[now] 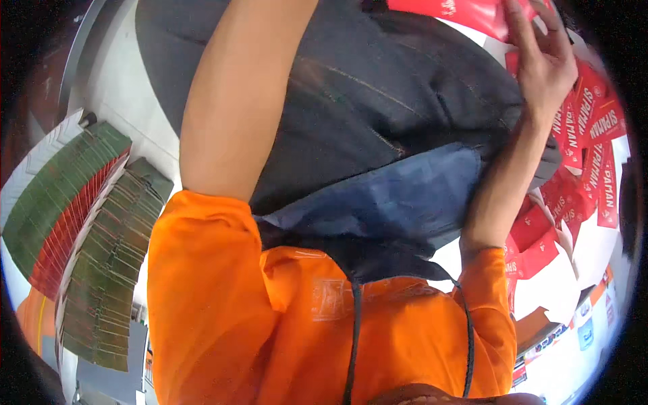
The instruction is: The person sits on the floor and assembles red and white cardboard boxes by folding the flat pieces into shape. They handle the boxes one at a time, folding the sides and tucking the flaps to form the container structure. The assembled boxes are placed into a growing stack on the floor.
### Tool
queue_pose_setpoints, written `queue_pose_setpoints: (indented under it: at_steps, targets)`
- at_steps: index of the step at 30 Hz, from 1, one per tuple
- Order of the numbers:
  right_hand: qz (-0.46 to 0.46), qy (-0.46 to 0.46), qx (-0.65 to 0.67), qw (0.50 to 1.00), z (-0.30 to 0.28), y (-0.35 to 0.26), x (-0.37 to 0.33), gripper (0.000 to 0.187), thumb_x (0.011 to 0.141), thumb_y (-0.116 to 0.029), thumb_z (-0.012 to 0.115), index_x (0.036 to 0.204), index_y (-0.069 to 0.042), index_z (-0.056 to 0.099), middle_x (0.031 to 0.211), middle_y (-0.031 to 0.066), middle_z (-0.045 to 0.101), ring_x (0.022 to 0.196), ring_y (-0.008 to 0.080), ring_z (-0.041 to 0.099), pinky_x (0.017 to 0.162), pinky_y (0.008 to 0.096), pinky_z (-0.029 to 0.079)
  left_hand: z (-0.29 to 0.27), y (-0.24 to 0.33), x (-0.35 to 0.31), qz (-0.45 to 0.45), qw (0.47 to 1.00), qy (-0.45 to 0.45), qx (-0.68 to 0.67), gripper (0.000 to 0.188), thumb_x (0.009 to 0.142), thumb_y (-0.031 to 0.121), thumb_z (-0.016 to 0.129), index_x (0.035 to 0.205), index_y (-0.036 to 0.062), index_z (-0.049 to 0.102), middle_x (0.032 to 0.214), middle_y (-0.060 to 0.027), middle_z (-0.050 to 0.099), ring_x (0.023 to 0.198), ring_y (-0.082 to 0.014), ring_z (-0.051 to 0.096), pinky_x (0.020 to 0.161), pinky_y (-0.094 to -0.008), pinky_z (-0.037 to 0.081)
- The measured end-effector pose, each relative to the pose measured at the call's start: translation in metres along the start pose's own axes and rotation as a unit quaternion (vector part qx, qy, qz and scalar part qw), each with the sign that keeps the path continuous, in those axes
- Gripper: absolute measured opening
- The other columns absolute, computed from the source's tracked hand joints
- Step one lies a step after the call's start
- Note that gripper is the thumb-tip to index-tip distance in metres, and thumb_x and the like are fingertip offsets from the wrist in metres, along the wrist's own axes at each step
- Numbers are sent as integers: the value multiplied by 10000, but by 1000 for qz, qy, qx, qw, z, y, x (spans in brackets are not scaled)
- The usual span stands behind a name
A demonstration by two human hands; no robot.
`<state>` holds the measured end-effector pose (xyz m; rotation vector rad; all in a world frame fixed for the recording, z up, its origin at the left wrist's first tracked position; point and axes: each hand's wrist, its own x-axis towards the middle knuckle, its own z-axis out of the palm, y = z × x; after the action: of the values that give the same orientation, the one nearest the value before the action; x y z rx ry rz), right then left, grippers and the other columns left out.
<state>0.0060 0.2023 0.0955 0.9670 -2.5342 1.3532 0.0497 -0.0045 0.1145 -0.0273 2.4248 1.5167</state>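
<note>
My left forearm [236,101] reaches up past the top edge, and the left hand is out of the picture. At the upper right, my right hand [547,77] is bent round the edge of a glossy red carton [466,12] with white print. Its fingertips run to the top edge, so the grip shows only in part. Below and beside that hand lie several more red printed cartons [584,135], piled and overlapping, with white inner faces showing on some.
A dark apron [378,94] covers my lap, below it an orange shirt [324,337]. Left stand stacks of flat green and red pieces [74,202] beside a pale floor [135,88]. A brown box [536,327] and other shelved goods lie at the lower right.
</note>
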Motion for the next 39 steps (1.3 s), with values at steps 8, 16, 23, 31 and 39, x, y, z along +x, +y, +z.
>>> queue_pose_setpoints:
  at_steps: [8, 16, 23, 31, 39]
  targets:
    - [4, -38, 16, 999, -3, -1, -1, 154, 859, -49, 685, 983, 1, 608, 996, 42, 618, 682, 42, 523, 559, 187, 415, 1, -4, 3, 42, 997, -16, 63, 223, 841, 134, 539, 925, 7, 703, 703, -97, 645, 632, -165, 532, 618, -319, 438]
    - [-28, -134, 0, 991, -7, -3, -1, 126, 831, -78, 708, 879, 0, 622, 1115, 67, 595, 697, 83, 566, 572, 215, 443, 3, -14, 12, 67, 993, -67, 71, 246, 814, 89, 514, 950, -1, 698, 818, -183, 688, 712, -231, 606, 690, -340, 471]
    - [-23, -182, -113, 976, -3, -31, 0, 133, 806, -53, 701, 904, 7, 635, 1091, 107, 590, 825, 209, 617, 658, 304, 491, 1, -17, 4, 119, 987, -82, 68, 254, 802, 74, 511, 957, -9, 694, 844, -219, 681, 756, -276, 640, 722, -355, 488]
    - [16, -225, -124, 966, 0, -20, -1, 129, 816, -46, 674, 922, 10, 624, 1042, 149, 595, 818, 264, 609, 712, 356, 477, 0, -6, 7, 106, 985, -113, 80, 261, 803, 73, 501, 959, -22, 688, 870, -235, 675, 806, -295, 653, 762, -360, 496]
    - [114, -130, -110, 979, -4, 14, -5, 279, 879, -249, 669, 1005, 0, 679, 822, 114, 694, 731, 179, 634, 679, 320, 499, -10, 1, 0, 38, 997, 16, 72, 449, 789, 56, 483, 1223, -50, 535, 1146, -270, 605, 1064, -357, 591, 937, -365, 441]
